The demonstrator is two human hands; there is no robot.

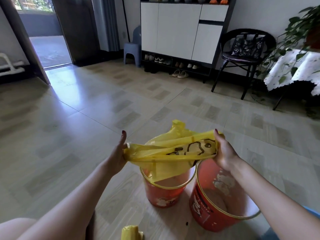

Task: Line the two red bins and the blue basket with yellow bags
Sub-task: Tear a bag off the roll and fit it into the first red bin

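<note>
Two red bins with gold rims stand side by side on the floor: one in the middle (162, 196), one nearer me on the right (207, 215). A yellow bag (171, 151) with a black drawing is stretched wide above the middle bin; its lower part hangs into that bin. My left hand (119, 151) grips the bag's left end and my right hand (223, 149) grips its right end. The right bin holds no bag. A sliver of blue (314, 213) shows at the right edge behind my right arm; what it is cannot be told.
More folded yellow bags (131, 232) lie on the floor by my knee. A black chair (245, 56) with a bag on it, a cloth-covered table (294, 70) with a plant, a shoe cabinet (180, 32) and a blue stool (132, 49) stand along the far wall. An open doorway (50, 47) is at the left.
</note>
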